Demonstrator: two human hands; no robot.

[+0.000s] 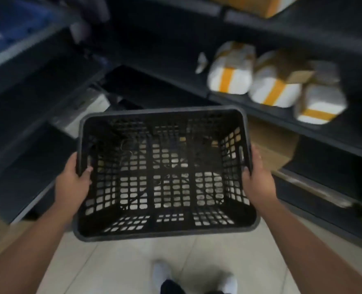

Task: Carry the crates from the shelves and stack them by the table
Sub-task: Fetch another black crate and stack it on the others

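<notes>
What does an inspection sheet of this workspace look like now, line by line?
Surface: pale tiled floor; no table in view.
Job's things: one empty black crate, held level above the floor.
Clutter: taped parcels on the right shelf; a cardboard box lower down.
Hands: left hand and right hand grip the crate's short sides.
Cables: nothing seen.
Surroundings: dark shelves on both sides, blurred; white shoes below.

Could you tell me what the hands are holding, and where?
The black crate, empty, gripped at its two short-side rims: left hand and right hand.
</notes>
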